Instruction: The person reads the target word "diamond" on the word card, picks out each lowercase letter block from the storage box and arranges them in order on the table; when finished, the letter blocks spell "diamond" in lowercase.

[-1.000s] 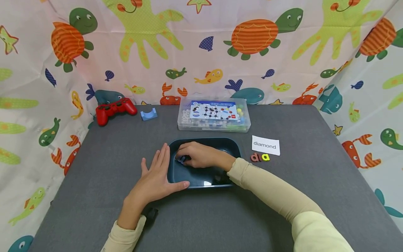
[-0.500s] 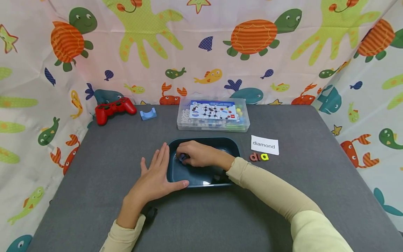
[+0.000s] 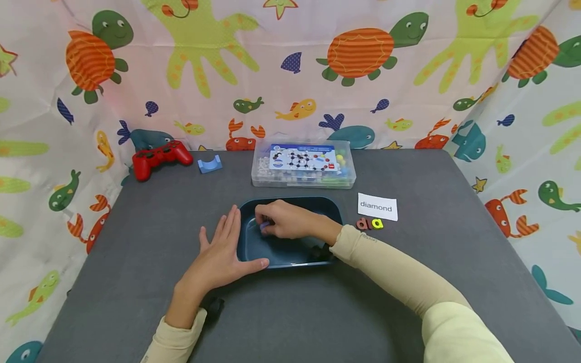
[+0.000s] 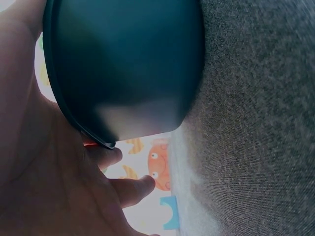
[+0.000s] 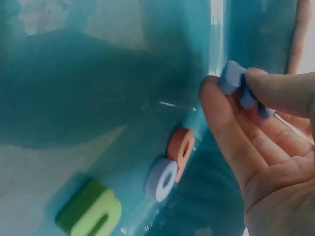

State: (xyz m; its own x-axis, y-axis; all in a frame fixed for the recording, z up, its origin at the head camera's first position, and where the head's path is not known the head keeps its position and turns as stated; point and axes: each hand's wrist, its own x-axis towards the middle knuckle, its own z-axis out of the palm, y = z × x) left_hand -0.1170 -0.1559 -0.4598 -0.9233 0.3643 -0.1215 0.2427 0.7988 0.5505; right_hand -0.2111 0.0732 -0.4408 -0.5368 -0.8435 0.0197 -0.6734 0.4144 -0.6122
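Here a blue foam letter (image 5: 235, 81) is being pinched by the right hand (image 3: 283, 222) fingers (image 5: 275, 91) inside the tray (image 3: 317, 201), while the left hand (image 3: 218, 259), fingers straight, is being pressed against its left wall.

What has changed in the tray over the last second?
Little: the right hand keeps its grip on the blue foam letter, now raised slightly off the tray floor. The left hand still rests flat against the tray's side; the other letters haven't moved.

Sea-creature curtain (image 3: 290, 75) — grey table (image 3: 408, 302)
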